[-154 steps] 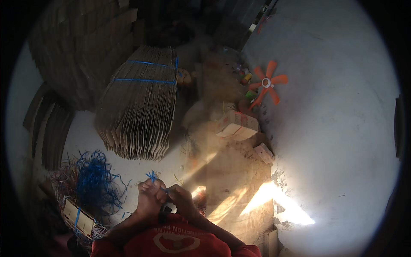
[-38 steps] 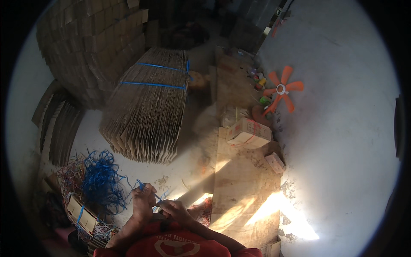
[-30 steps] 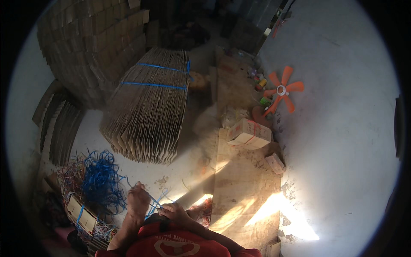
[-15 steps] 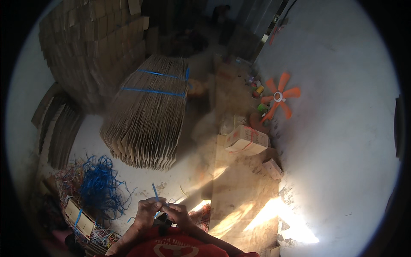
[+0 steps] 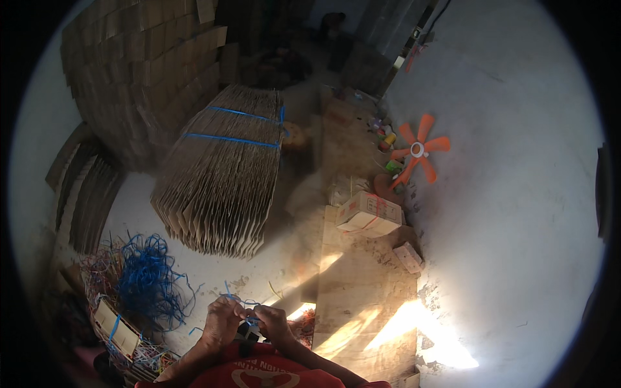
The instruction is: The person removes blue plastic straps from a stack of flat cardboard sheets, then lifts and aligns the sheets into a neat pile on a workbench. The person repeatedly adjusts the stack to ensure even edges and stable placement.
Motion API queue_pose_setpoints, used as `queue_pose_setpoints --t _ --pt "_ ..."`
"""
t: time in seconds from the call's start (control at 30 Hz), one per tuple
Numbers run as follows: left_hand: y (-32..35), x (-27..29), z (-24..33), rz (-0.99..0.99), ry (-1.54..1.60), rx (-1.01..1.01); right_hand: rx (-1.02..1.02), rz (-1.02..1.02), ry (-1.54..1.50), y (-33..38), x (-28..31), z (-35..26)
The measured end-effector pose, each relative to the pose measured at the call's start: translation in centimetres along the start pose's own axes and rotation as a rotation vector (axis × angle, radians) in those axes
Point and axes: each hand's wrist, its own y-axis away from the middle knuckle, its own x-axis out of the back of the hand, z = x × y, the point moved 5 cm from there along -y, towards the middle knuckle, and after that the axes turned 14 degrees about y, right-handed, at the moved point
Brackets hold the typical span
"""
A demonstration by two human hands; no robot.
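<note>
Close in front of my red shirt, my left hand (image 5: 222, 319) and my right hand (image 5: 272, 322) are held together, fingers pinched on a blue plastic strap (image 5: 248, 302). The strap loops above and between my fingertips, and one loose end sticks up past my left hand. Part of it is hidden by my fingers. To the left of my hands, a tangled heap of blue strapping (image 5: 150, 275) lies on the floor. Farther ahead stands a big bundle of flattened cardboard (image 5: 217, 187), bound with two blue straps (image 5: 236, 140).
A tall cardboard stack (image 5: 142, 71) rises at the far left. On the right, a cardboard-covered surface (image 5: 362, 297) carries a closed carton (image 5: 370, 215) and a brick (image 5: 408, 257). An orange fan (image 5: 417, 150) is by the pale wall. Someone crouches in the dark background.
The strap's straight upright end has dropped lower, and a loop now shows between my hands. Both hands stay close together in nearly the same place.
</note>
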Motion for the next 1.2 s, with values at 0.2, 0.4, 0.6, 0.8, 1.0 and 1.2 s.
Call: queue_pose_setpoints --t 0.2,0.4,0.6,0.8,1.0,1.2 --pt "0.6 -1.7 1.0 -0.129 -0.571 -0.173 0.260 0.083 0.343 -1.1 0.3 1.6" --pt "1.7 -2.3 0.9 0.131 -0.299 0.035 0.567 0.094 0.590 -0.3 -1.6 0.9" --pt "2.0 -2.6 1.3 0.022 -0.382 0.074 0.607 0.052 0.600 -0.9 -2.2 2.5" --pt "2.0 -3.0 1.6 0.070 -0.252 0.055 0.619 0.021 0.643 -1.0 -2.4 2.6" --pt "1.6 -0.5 2.4 0.026 0.063 0.086 0.231 -0.241 0.276 -1.6 -3.4 4.0" --pt "1.4 -1.8 3.6 0.064 -0.037 -0.060 0.293 -0.296 0.514 -1.5 -3.5 4.6"
